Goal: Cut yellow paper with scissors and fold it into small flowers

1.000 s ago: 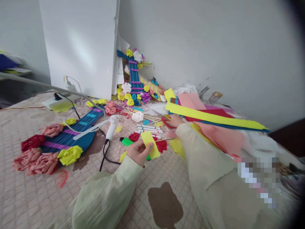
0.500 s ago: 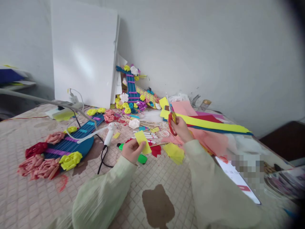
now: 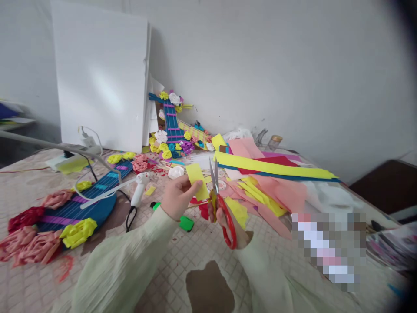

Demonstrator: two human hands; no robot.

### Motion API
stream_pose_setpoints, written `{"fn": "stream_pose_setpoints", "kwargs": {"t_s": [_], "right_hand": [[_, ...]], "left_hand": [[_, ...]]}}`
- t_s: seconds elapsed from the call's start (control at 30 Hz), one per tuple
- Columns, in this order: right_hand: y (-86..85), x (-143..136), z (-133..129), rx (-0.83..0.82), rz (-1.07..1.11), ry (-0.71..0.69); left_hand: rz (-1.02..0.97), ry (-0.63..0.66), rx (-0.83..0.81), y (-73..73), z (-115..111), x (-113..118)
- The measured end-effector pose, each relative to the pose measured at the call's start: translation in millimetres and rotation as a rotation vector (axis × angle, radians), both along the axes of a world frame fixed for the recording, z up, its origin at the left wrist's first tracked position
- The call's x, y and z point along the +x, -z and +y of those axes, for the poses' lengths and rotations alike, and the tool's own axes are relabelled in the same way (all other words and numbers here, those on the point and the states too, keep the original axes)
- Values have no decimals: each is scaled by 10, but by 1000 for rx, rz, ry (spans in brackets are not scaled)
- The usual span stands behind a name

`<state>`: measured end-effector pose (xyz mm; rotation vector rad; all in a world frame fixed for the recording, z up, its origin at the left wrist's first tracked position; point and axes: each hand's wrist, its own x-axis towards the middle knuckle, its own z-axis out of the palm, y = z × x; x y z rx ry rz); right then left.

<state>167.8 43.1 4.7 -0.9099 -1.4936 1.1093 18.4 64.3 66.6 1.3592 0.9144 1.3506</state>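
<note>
Between thumb and fingers, my left hand [image 3: 178, 195] pinches a small yellow paper rectangle [image 3: 197, 180] over the middle of the table. Just right of it, my right hand [image 3: 230, 224] grips scissors [image 3: 227, 217] with red and yellow handles. The scissor blades point up and away, slightly parted, beside the paper's right edge with nothing visible between them. Under my hands lie a green marker [image 3: 186, 224], red scraps and a crumpled yellow paper piece [image 3: 237, 211].
A blue paper guitar [image 3: 97, 195] with paper flowers and a white glue gun [image 3: 138, 191] with its cord lie left. Another decorated guitar [image 3: 172, 121] leans at the back. Long yellow strips [image 3: 276, 166] and pink paper [image 3: 280, 187] lie right; a white board [image 3: 100, 78] stands behind.
My right hand has come down and toward me with the scissors, from the back papers to beside the yellow rectangle. My left hand still holds the rectangle. The view has shifted slightly right.
</note>
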Motion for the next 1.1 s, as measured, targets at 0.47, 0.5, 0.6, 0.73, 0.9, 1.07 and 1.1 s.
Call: {"fn": "stream_pose_setpoints", "kwargs": {"t_s": [0.47,0.5,0.6,0.73,0.9,1.07,1.1], "right_hand": [[-160,-114,-233,-96,-77,-137],[-175,-116,-249,-101,-74,-136],[-202,-109,-268,-127,-63,-141],[-198,-98,-264,-164,-66,-151],[-185,-110,-305,-160,-74,-107],[-201,-121,-329,-201,-68,-120],[-203,-124,-330,-204,-76,-114]], "left_hand": [[45,-42,-8,40,52,-21],[64,-47,0,48,54,-25],[96,-59,16,67,63,-37],[106,-68,29,88,79,-45],[120,-76,32,117,92,-52],[130,-71,24,133,93,-50],[129,-69,22,133,95,-48]]}}
